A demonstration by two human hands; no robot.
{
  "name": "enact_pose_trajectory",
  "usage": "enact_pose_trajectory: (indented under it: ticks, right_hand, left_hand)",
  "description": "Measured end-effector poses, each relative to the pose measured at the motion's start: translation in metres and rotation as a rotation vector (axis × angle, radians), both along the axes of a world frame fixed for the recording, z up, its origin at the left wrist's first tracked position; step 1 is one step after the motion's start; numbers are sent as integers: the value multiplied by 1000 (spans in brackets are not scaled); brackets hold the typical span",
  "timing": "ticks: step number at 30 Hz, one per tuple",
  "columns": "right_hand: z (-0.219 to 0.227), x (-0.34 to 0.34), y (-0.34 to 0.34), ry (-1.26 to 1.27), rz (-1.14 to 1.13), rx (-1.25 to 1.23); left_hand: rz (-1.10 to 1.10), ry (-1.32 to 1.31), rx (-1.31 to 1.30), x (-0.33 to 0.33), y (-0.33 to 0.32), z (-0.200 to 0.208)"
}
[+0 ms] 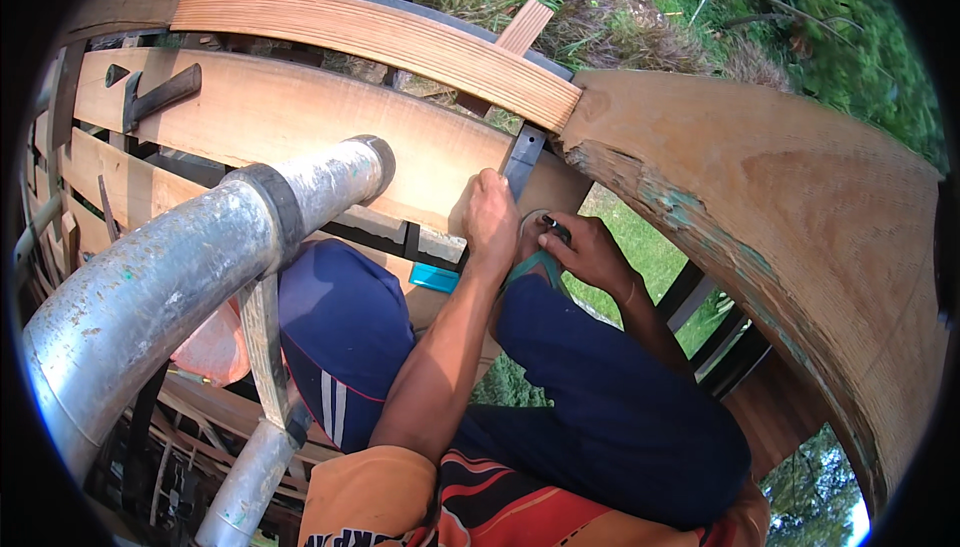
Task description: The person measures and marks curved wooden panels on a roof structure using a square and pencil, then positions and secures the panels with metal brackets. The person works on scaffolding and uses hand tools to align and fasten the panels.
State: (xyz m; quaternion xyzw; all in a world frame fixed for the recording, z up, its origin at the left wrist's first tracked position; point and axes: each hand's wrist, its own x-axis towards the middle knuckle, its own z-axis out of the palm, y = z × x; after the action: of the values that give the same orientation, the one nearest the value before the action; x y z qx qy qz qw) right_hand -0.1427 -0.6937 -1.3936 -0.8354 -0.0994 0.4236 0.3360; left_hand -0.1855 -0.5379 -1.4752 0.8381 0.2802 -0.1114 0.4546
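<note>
While the left hand (491, 222) grips a partly hidden bar (523, 156), the right hand (595, 253) pinches a black object (557, 231).

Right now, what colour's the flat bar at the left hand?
The bar is bluish grey, clearest in the head view.

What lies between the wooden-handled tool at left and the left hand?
The silver pipe end and pale plank show there in the head view.

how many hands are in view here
2: the left hand, at the near end of a dark flat bar, and the right hand, to its right, pinching a small black object. No other hand shows.
</note>
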Motion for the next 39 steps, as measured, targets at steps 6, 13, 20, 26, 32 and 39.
enact_pose_trajectory:
  ticks: [6,13,20,26,32,39]
  right_hand:
    - [-3,-7,8,-2,18,22]
    - [-10,-8,11,-80,37,89]
    - [6,4,20,25,107,-36]
    - [1,-4,17,14,70,-36]
    - [10,-5,20,14,65,-74]
    - [-2,-43,11,-102,-104,23]
  left_hand:
    - [3,-60,80,-5,-10,-2]
    - [-40,-28,-1,-3,-7,14]
    - [-55,28,6,-1,-5,11]
    - [-22,-11,-5,-1,-7,10]
    - [-3,-33,-36,-7,-7,14]
    - [-94,-52,-66,-27,-4,11]
